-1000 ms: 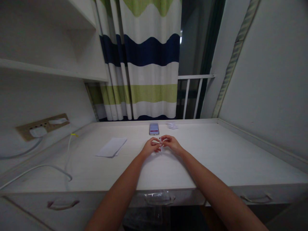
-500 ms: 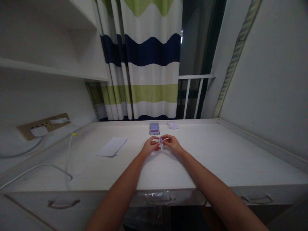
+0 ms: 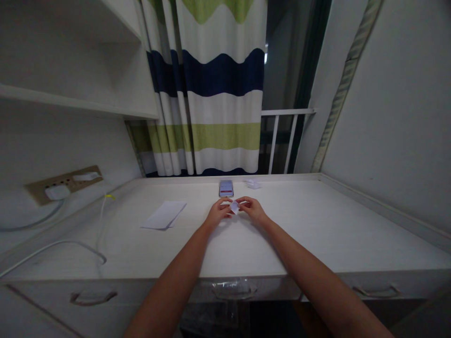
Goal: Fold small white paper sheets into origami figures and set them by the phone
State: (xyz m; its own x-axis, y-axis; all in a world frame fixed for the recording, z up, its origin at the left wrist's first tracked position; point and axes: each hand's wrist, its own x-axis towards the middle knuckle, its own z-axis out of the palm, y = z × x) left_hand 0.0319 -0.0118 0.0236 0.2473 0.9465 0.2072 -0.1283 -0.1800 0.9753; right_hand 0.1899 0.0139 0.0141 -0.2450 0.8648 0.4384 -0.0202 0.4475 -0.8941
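A small piece of folded white paper (image 3: 235, 207) is held up between my two hands, just above the white desk (image 3: 296, 225). My left hand (image 3: 218, 213) pinches its left side with the fingertips. From the other side my right hand (image 3: 252, 211) grips it between thumb and fingers. The fine folds are too small to make out. Just beyond my hands lies a phone (image 3: 226, 188) with its screen lit. Behind and to the right of it sit some folded white papers (image 3: 252, 184).
Flat white sheets (image 3: 164, 215) lie left of my hands. A white cable (image 3: 77, 242) curls over the desk's left side, near a wall socket (image 3: 65, 185) with a plug in it. At the back hangs a striped curtain (image 3: 225, 108). Drawers (image 3: 93, 298) run under the front edge.
The folded paper has turned between my fingers, from a narrow edge-on shape to a broader face. Both hands stay in nearly the same place.
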